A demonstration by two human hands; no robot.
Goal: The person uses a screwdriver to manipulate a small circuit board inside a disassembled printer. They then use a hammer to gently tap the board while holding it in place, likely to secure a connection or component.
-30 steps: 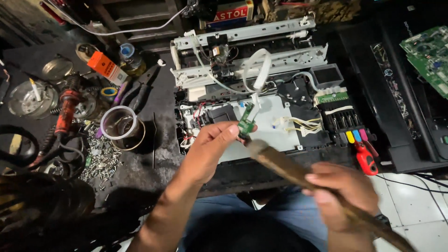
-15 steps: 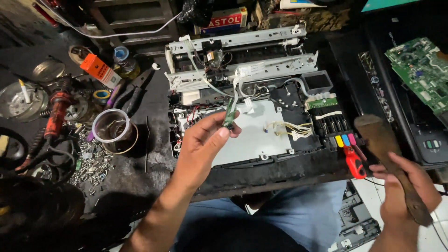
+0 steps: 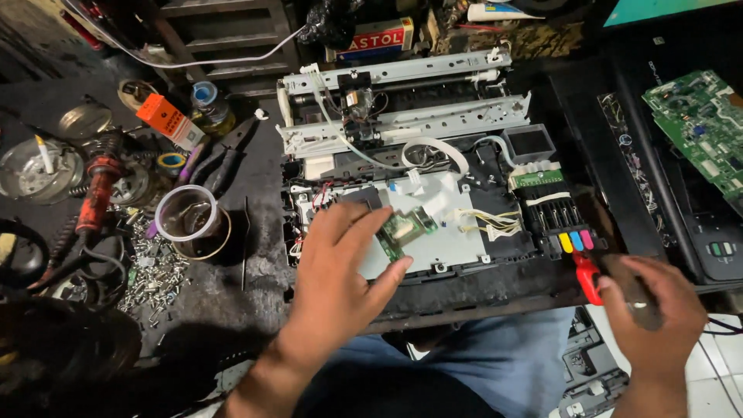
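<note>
One small green circuit board (image 3: 404,228), left hand (image 3: 337,282)

A small green circuit board (image 3: 404,230) sat near the centre of the frame, pinched at its lower edge and tilted, its populated face turned up — pale components showed on it. It hovered over the light grey plate of the opened printer (image 3: 433,232), whose stripped chassis filled the middle of the picture with white metal rails along the top. At lower right a dark brush handle (image 3: 631,290) lay gripped, angled up-left — just beside a red-handled tool (image 3: 588,276).
</note>
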